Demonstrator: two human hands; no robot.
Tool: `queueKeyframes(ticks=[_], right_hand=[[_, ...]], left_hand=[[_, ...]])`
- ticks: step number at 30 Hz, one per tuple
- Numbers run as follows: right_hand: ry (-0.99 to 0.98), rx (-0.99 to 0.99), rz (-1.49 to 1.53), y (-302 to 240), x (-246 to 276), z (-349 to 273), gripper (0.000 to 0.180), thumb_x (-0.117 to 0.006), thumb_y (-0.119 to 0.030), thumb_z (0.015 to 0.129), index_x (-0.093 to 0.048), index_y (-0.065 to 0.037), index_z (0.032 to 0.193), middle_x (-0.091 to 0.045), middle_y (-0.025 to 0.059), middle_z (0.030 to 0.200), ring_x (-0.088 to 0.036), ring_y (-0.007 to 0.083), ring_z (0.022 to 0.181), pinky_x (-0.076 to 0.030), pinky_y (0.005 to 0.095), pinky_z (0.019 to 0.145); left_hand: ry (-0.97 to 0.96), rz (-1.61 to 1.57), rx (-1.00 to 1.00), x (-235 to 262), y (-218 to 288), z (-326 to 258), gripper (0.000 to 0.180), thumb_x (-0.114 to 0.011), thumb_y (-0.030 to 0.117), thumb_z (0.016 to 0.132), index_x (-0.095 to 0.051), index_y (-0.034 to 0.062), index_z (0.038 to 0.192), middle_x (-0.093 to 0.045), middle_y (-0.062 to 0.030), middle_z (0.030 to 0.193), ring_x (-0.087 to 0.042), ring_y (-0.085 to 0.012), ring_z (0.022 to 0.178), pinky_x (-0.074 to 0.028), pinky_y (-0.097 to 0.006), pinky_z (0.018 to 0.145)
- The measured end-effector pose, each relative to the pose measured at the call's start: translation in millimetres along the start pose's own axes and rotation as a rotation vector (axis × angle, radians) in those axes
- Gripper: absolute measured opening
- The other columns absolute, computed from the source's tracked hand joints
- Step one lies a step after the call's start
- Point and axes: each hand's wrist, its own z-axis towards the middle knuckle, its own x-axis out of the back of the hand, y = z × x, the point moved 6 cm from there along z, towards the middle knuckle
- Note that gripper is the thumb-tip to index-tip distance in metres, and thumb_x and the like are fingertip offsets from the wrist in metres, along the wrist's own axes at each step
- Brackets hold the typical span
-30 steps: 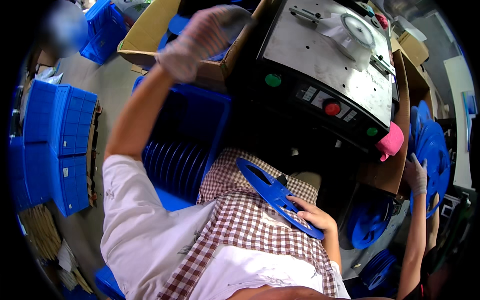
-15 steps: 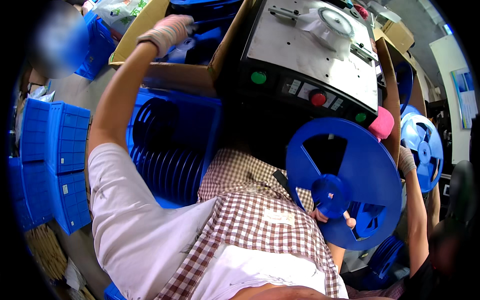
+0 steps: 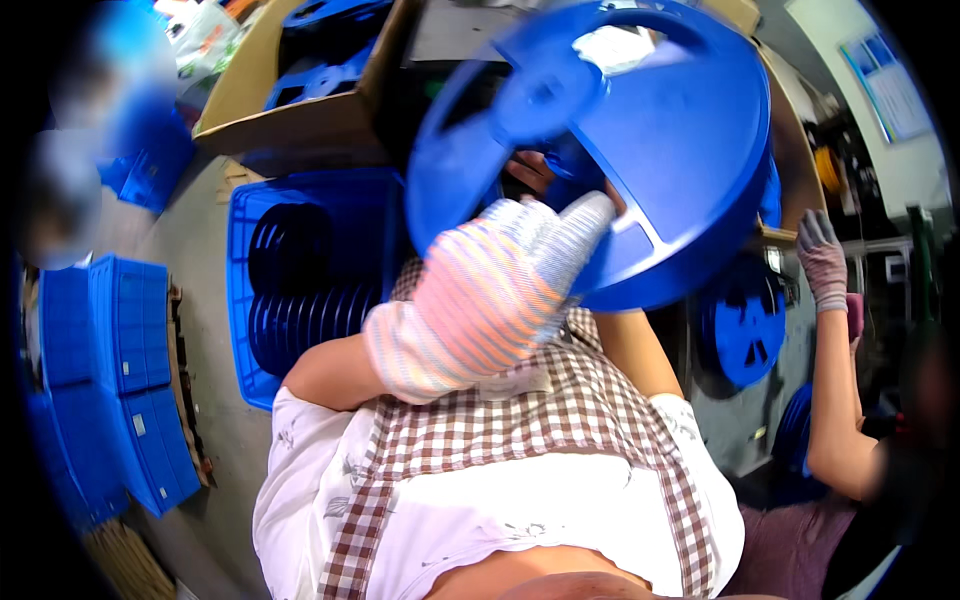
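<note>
A big blue plastic reel (image 3: 660, 150) with cut-out windows is held up in front of my chest, tilted. Its flanges look stacked or paired, and motion blurs part of them. My left hand (image 3: 480, 295), in a striped knit glove, is closed at the reel's near edge, its fingertips by a window. From behind the reel comes my right forearm. Bare fingers of my right hand (image 3: 530, 172) show through a window, bent against the reel near its hub; the rest of that hand is hidden.
A cardboard box (image 3: 290, 130) with blue reel parts stands at far left. Below it, a blue crate (image 3: 240, 330) holds a row of dark discs. Blue bins (image 3: 150, 400) are stacked leftward. At right, a co-worker's gloved hand (image 3: 822, 265) is raised near another box (image 3: 795, 150).
My left hand has come from the cardboard box to the reel. The reel has risen and moved left, now covering the machine. The co-worker's hand no longer holds a reel.
</note>
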Motion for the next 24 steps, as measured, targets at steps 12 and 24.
queueKeyframes(ticks=[12, 24], right_hand=[[-0.006, 0.090, -0.206, -27.6, -16.0, -14.8, 0.069, -0.051, -0.047, 0.085, -0.039, -0.005, 0.139, -0.058, 0.0104, 0.111, -0.055, 0.0191, 0.103, -0.044, 0.0328, 0.090], [0.115, 0.387, -1.141, -46.1, -24.5, -0.1, 0.068, -0.054, -0.048, 0.087, -0.036, -0.014, 0.143, -0.062, 0.0161, 0.103, -0.062, 0.0237, 0.097, -0.048, 0.0341, 0.086]], left_hand=[[0.010, -0.232, 0.030, -54.7, -50.8, 24.6, 0.071, -0.069, 0.030, 0.080, -0.039, 0.0030, 0.139, -0.052, -0.0234, 0.127, -0.051, -0.0374, 0.119, -0.042, -0.046, 0.101], [0.295, -1.526, 0.400, -113.9, -105.5, -19.8, 0.072, -0.062, 0.029, 0.092, -0.018, 0.0165, 0.148, -0.043, -0.0100, 0.136, -0.047, -0.0193, 0.123, -0.048, -0.033, 0.098]])
